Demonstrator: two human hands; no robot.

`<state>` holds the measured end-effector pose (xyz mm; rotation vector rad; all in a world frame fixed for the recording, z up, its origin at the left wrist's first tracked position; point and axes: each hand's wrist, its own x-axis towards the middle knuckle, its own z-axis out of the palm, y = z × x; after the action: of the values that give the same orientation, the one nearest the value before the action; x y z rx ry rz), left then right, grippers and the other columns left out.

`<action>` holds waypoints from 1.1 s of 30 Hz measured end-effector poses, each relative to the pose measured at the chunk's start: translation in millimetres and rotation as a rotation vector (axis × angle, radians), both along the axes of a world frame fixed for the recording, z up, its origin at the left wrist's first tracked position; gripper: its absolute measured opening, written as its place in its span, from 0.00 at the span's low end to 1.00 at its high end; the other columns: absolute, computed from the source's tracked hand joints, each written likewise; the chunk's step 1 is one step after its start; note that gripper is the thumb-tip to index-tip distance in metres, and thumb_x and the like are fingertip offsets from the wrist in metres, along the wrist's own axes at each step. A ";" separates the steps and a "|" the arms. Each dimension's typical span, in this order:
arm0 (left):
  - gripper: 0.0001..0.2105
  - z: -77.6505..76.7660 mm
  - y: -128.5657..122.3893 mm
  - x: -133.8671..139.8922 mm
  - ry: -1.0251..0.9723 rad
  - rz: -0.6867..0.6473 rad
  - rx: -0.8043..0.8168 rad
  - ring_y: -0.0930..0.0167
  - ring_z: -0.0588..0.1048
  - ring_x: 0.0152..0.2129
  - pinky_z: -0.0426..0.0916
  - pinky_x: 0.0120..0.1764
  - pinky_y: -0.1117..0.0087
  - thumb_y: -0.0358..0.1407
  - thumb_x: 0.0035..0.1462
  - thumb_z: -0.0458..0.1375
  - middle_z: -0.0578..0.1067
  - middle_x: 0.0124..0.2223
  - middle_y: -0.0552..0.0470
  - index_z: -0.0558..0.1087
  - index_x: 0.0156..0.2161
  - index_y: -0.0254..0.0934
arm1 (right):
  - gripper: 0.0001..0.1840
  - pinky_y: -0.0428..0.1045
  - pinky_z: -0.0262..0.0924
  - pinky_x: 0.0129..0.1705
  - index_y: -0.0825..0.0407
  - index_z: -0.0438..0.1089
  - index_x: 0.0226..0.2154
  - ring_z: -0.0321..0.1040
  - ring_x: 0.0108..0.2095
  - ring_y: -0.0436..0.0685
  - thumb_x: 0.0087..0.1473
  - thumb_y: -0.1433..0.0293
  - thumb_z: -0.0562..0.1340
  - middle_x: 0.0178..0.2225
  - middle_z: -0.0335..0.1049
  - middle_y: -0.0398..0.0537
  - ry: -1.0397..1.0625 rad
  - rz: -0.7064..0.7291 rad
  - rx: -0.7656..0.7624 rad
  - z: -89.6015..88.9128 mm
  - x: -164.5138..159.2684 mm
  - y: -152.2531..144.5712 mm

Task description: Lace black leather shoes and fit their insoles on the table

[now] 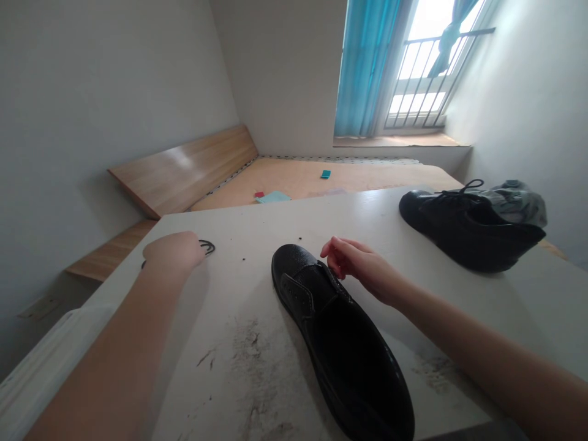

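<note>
A black leather shoe (289, 263) lies on the white tabletop with its toe pointing away from me. No lace shows in it, and its left eyelet flap and tongue are visible. My right hand (351, 260) is at the shoe's right side, fingers curled against the right eyelet flap; the fingertips are partly hidden. To the left, my left hand (172, 250) is closed above the tabletop around a dark shoelace (209, 246). Loops of the lace stick out past the fingers, while the rest is hidden in the fist.
A second black shoe (459, 229), laced, stands at the right beside a crumpled clear plastic bag (519, 202). Dark scuffs (252, 367) mark the white table (239, 288). Beyond it is a bed (367, 174) with small items, under a window with a blue curtain (367, 67).
</note>
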<state>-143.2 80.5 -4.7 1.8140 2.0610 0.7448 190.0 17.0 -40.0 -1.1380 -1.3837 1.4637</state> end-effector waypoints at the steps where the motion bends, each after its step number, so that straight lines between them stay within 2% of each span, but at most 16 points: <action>1: 0.18 2.8 -7.7 7.7 0.056 -0.008 -0.050 0.46 0.73 0.49 0.61 0.47 0.47 0.47 0.45 0.62 0.72 0.19 0.48 0.66 0.16 0.36 | 0.26 0.46 0.50 0.26 0.55 0.67 0.32 0.55 0.21 0.47 0.56 0.48 0.55 0.20 0.59 0.39 -0.013 0.009 0.008 0.9 -0.3 -0.7; 2: 0.16 7.0 -17.9 18.3 0.107 -0.024 -0.097 0.43 0.74 0.48 0.62 0.47 0.45 0.47 0.41 0.64 0.76 0.24 0.44 0.71 0.20 0.36 | 0.25 0.46 0.50 0.26 0.55 0.68 0.32 0.55 0.22 0.47 0.56 0.48 0.55 0.21 0.59 0.39 -0.027 0.019 0.019 2.1 -0.7 -1.6; 3: 0.17 12.2 -30.4 31.7 0.127 -0.069 -0.130 0.45 0.74 0.48 0.63 0.48 0.47 0.50 0.39 0.66 0.80 0.31 0.41 0.77 0.29 0.37 | 0.25 0.46 0.50 0.26 0.55 0.68 0.32 0.55 0.22 0.47 0.56 0.48 0.56 0.21 0.58 0.39 -0.041 0.028 0.033 3.4 -1.2 -2.6; 4: 0.24 17.9 -44.6 47.4 0.135 -0.176 -0.168 0.49 0.74 0.50 0.64 0.51 0.50 0.53 0.41 0.65 0.81 0.41 0.42 0.78 0.42 0.41 | 0.25 0.46 0.51 0.27 0.55 0.68 0.32 0.55 0.23 0.47 0.56 0.49 0.56 0.21 0.58 0.39 -0.054 0.035 0.049 4.7 -1.8 -3.6; 5: 0.30 23.5 -60.0 64.7 0.180 -0.361 -0.210 0.52 0.72 0.54 0.63 0.54 0.51 0.56 0.49 0.60 0.78 0.51 0.42 0.73 0.55 0.45 | 0.24 0.45 0.51 0.27 0.55 0.68 0.32 0.55 0.23 0.47 0.56 0.49 0.57 0.21 0.57 0.39 -0.066 0.040 0.067 6.0 -2.4 -4.4; 6: 0.31 28.4 -75.4 82.3 0.205 -0.504 -0.218 0.54 0.69 0.56 0.62 0.56 0.51 0.56 0.54 0.54 0.73 0.58 0.44 0.67 0.61 0.48 | 0.24 0.45 0.52 0.27 0.55 0.68 0.32 0.55 0.23 0.47 0.56 0.50 0.57 0.21 0.57 0.38 -0.078 0.042 0.086 7.1 -3.0 -5.1; 8: 0.32 33.7 -101.9 114.5 0.236 -0.706 -0.181 0.54 0.64 0.61 0.60 0.59 0.51 0.56 0.57 0.52 0.64 0.66 0.47 0.60 0.65 0.51 | 0.23 0.45 0.52 0.27 0.55 0.68 0.32 0.55 0.23 0.47 0.56 0.50 0.57 0.21 0.56 0.38 -0.101 0.044 0.125 8.5 -3.9 -5.8; 9: 0.36 33.7 -111.5 127.1 0.267 -0.732 -0.142 0.51 0.63 0.62 0.61 0.58 0.49 0.57 0.55 0.54 0.62 0.67 0.45 0.58 0.66 0.48 | 0.22 0.45 0.52 0.27 0.54 0.68 0.31 0.55 0.23 0.47 0.56 0.51 0.57 0.20 0.56 0.38 -0.112 0.044 0.143 8.8 -4.1 -5.9; 11: 0.37 29.4 -121.6 143.3 0.318 -0.724 -0.085 0.49 0.63 0.61 0.61 0.58 0.48 0.54 0.53 0.57 0.62 0.67 0.40 0.60 0.66 0.41 | 0.22 0.46 0.53 0.27 0.54 0.67 0.31 0.55 0.23 0.48 0.57 0.51 0.57 0.20 0.56 0.38 -0.134 0.045 0.179 8.5 -4.0 -5.7; 16: 0.19 15.5 -120.2 145.8 0.261 -0.615 0.080 0.55 0.74 0.45 0.69 0.44 0.55 0.43 0.54 0.55 0.75 0.51 0.43 0.72 0.50 0.40 | 0.19 0.46 0.52 0.26 0.54 0.67 0.32 0.55 0.23 0.48 0.58 0.54 0.58 0.20 0.57 0.38 -0.179 0.049 0.261 8.1 -3.0 -7.1; 19: 0.10 13.5 -121.3 142.5 0.216 -0.566 0.179 0.62 0.75 0.33 0.66 0.34 0.62 0.40 0.57 0.52 0.78 0.38 0.49 0.73 0.38 0.40 | 0.16 0.46 0.53 0.28 0.53 0.67 0.34 0.56 0.25 0.48 0.59 0.56 0.57 0.22 0.58 0.38 -0.207 0.030 0.308 9.8 -3.0 -8.9; 21: 0.09 12.7 -122.5 142.3 0.231 -0.561 0.256 0.65 0.74 0.27 0.62 0.29 0.66 0.38 0.59 0.50 0.77 0.32 0.51 0.72 0.34 0.40 | 0.15 0.47 0.54 0.29 0.53 0.67 0.35 0.57 0.25 0.48 0.60 0.58 0.56 0.23 0.59 0.39 -0.238 -0.002 0.359 11.9 -2.6 -10.0; 25: 0.11 8.7 -121.3 143.4 0.279 -0.570 0.401 0.67 0.73 0.25 0.58 0.27 0.66 0.35 0.62 0.48 0.78 0.32 0.51 0.73 0.35 0.39 | 0.11 0.47 0.55 0.29 0.51 0.68 0.32 0.57 0.25 0.49 0.60 0.62 0.57 0.23 0.60 0.40 -0.233 -0.122 0.485 24.4 0.0 -16.6; 28: 0.12 5.7 -119.9 143.1 0.246 -0.544 0.433 0.66 0.75 0.27 0.60 0.29 0.66 0.35 0.63 0.48 0.79 0.35 0.50 0.73 0.36 0.38 | 0.09 0.48 0.57 0.30 0.49 0.67 0.28 0.61 0.26 0.50 0.59 0.66 0.59 0.23 0.64 0.41 -0.211 -0.205 0.610 45.1 1.4 -32.4; 30: 0.11 4.9 -119.5 142.8 0.206 -0.522 0.426 0.66 0.76 0.28 0.61 0.30 0.67 0.35 0.63 0.49 0.80 0.35 0.51 0.74 0.37 0.39 | 0.12 0.48 0.59 0.30 0.48 0.67 0.26 0.64 0.26 0.51 0.60 0.66 0.58 0.23 0.67 0.43 -0.257 -0.135 0.684 61.0 -0.2 -48.2; 33: 0.11 5.6 -118.9 143.1 0.163 -0.494 0.391 0.67 0.75 0.29 0.62 0.30 0.67 0.36 0.63 0.49 0.79 0.35 0.52 0.74 0.37 0.40 | 0.15 0.49 0.61 0.30 0.48 0.70 0.27 0.67 0.26 0.52 0.63 0.68 0.55 0.25 0.71 0.45 -0.540 0.180 0.727 75.8 -8.3 -71.8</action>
<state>-0.1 -38.4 0.9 2.5390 1.5091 0.9177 181.7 -54.8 35.8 -0.9577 -2.1950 0.6407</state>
